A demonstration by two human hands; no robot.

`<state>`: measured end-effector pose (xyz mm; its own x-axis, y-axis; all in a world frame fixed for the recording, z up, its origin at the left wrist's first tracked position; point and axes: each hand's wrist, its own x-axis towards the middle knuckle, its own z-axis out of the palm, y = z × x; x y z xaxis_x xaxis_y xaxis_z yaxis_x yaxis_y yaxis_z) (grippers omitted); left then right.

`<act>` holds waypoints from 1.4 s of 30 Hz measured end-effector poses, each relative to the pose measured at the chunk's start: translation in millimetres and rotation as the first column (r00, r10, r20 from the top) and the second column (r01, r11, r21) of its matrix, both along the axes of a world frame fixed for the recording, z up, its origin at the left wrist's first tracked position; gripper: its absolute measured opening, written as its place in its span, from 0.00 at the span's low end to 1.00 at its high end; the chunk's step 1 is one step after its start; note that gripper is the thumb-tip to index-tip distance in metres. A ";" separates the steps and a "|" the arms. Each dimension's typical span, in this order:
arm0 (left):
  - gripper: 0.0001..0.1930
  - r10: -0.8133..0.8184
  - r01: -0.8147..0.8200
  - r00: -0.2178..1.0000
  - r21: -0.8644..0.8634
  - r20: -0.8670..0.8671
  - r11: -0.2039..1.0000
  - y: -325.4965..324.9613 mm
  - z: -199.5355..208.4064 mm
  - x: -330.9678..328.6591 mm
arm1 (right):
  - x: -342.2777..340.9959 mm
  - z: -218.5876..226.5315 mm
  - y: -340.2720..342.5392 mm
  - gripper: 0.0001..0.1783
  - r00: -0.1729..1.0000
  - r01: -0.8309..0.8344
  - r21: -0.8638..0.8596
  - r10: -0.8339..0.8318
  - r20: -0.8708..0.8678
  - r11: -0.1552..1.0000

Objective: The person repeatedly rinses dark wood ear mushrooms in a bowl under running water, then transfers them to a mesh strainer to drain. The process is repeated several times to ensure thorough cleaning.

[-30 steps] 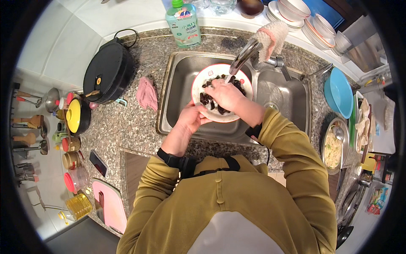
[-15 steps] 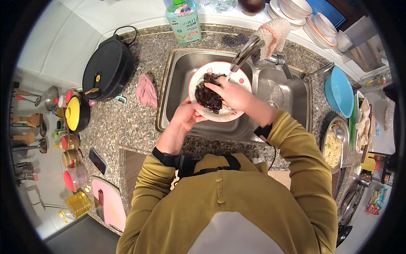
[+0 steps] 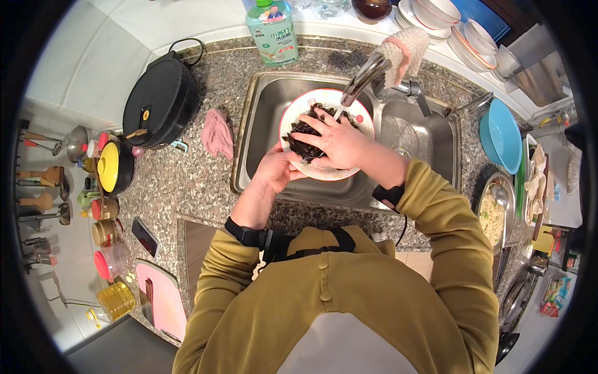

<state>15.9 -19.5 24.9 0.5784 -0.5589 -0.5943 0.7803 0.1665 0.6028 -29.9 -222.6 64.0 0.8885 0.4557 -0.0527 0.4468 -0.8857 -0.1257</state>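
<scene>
I hold a white bowl with a red rim [image 3: 363, 116] over the steel sink [image 3: 268, 118], under the tap [image 3: 364, 78], from which a thin stream of water runs. My left hand [image 3: 277, 169] grips the bowl's near-left edge. My right hand [image 3: 336, 140] lies spread across a heap of dark, wet, leafy food [image 3: 305, 134] inside the bowl, pressing it down. The bowl is tilted slightly toward its left side.
A green dish-soap bottle [image 3: 272, 31] stands behind the sink. A pink cloth [image 3: 217, 132] and a black lidded pot [image 3: 159, 103] sit to the left. Stacked bowls [image 3: 436, 14], a blue plate [image 3: 501, 134] and a dish of noodles [image 3: 495, 212] are at the right. A pink cutting board [image 3: 159, 296] lies lower left.
The bowl has shifted a little left and tilted. My right hand has moved from the bowl's right side to lie flat over the dark food, which is now gathered at the left.
</scene>
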 end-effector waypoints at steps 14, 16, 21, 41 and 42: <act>0.20 0.005 -0.005 1.000 -0.002 -0.001 1.000 -0.1 5.5 0.0 | -4.9 9.1 -39.9 0.56 0.985 0.113 0.181 -0.087 -0.147 0.977; 0.21 -0.004 0.004 1.000 -0.020 0.004 1.000 2.0 6.0 1.1 | -9.4 1.8 -37.5 0.56 0.999 0.047 0.090 -0.047 -0.009 0.995; 0.24 -0.016 0.015 1.000 0.019 0.015 1.000 -0.3 -1.6 0.6 | -2.1 -28.3 -14.0 0.42 0.967 0.238 0.222 -0.210 -0.141 0.946; 0.26 0.012 -0.012 1.000 0.014 0.004 1.000 2.1 -3.0 2.1 | 22.2 -28.9 -6.9 0.24 0.951 0.297 0.249 -0.260 -0.169 0.922; 0.25 0.002 -0.002 1.000 0.020 0.013 1.000 2.7 -3.8 2.3 | 24.4 -28.6 -8.0 0.23 0.910 0.397 0.291 -0.332 -0.248 0.870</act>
